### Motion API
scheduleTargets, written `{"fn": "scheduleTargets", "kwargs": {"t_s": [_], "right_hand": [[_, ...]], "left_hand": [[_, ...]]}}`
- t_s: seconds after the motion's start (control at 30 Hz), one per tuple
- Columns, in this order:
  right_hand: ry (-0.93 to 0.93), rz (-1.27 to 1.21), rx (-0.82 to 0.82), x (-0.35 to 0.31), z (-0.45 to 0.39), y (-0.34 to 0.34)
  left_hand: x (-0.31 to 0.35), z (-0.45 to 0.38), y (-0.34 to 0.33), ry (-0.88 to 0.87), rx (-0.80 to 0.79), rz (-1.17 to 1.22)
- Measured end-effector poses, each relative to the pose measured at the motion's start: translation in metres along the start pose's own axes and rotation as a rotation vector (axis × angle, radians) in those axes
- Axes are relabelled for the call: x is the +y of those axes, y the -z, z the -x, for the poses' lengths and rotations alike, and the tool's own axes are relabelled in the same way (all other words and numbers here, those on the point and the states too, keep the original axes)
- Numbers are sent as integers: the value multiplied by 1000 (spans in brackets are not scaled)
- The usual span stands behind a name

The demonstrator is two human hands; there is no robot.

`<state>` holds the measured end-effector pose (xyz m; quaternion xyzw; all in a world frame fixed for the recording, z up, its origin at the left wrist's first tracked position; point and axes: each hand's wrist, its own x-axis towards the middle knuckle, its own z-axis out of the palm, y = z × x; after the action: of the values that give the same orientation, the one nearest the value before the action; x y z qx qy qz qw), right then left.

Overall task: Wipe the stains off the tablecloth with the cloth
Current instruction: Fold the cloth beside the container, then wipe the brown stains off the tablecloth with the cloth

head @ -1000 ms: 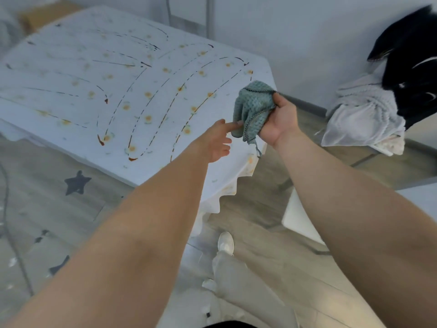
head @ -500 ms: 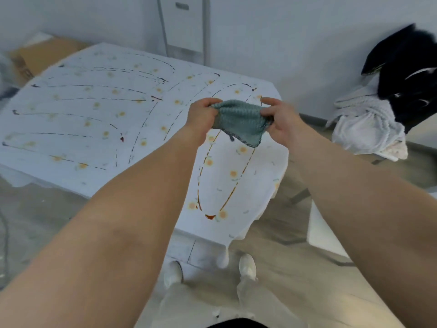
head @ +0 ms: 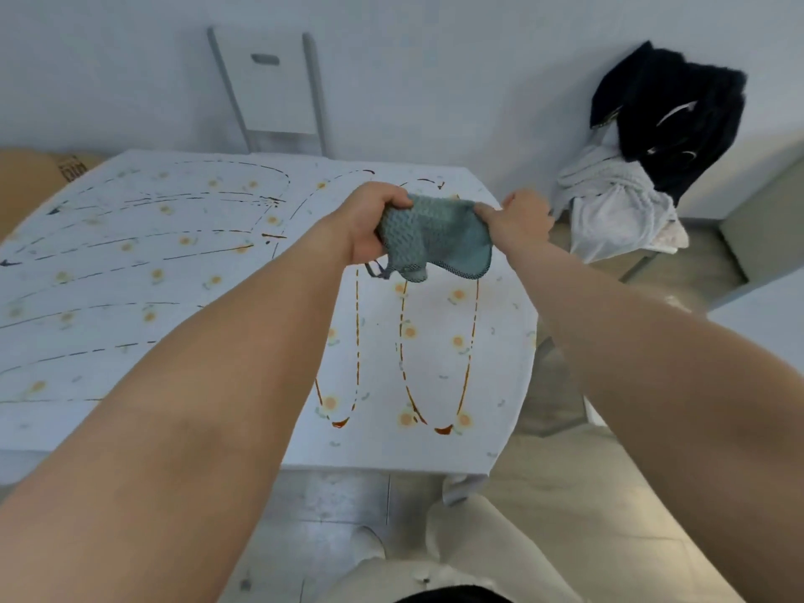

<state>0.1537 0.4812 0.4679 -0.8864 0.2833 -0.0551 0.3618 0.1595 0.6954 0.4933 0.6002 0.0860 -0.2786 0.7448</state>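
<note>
At the far left a cardboard box stood beyond the desk. The desk carried a white tablecloth printed with small yellow flowers and marked across its whole surface with long dashed brown stains, curved lines on the left and looped ovals toward the near right corner. None of these marks showed sign of wiping, so the task was judged not yet begun. A white chair stood against the wall behind the desk. The left hand gripped the left edge of a teal waffle-weave cloth, fingers curled round it; the right hand pinched the opposite edge. The cloth hung spread between both hands above the desk, clear of the tablecloth, its lower hem drooping, with a small loop dangling at the left. It was judged light, soft and limp, liable to bunch unless folded into a pad; hold is best taken across the folded middle under a flat palm. The thin tablecloth may shift or ruck under rubbing. At the right, white and dark garments lay heaped on a second chair.
</note>
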Motion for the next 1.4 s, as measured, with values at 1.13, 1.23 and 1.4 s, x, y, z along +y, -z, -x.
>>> {"fn": "scheduleTargets", "kwargs": {"t_s": [1.13,1.23,1.4], "right_hand": [[-409,-847,-157,4,-192,-150],[-292,-630,-262,-12,-215,-165],[-134,-636,-493,-30,-239,-191]], "left_hand": [[-20,-281,-13,23,296,-446],[-23,-298,-1,-65,63,-589],[-19,-345,24,-122,259,-503]]}}
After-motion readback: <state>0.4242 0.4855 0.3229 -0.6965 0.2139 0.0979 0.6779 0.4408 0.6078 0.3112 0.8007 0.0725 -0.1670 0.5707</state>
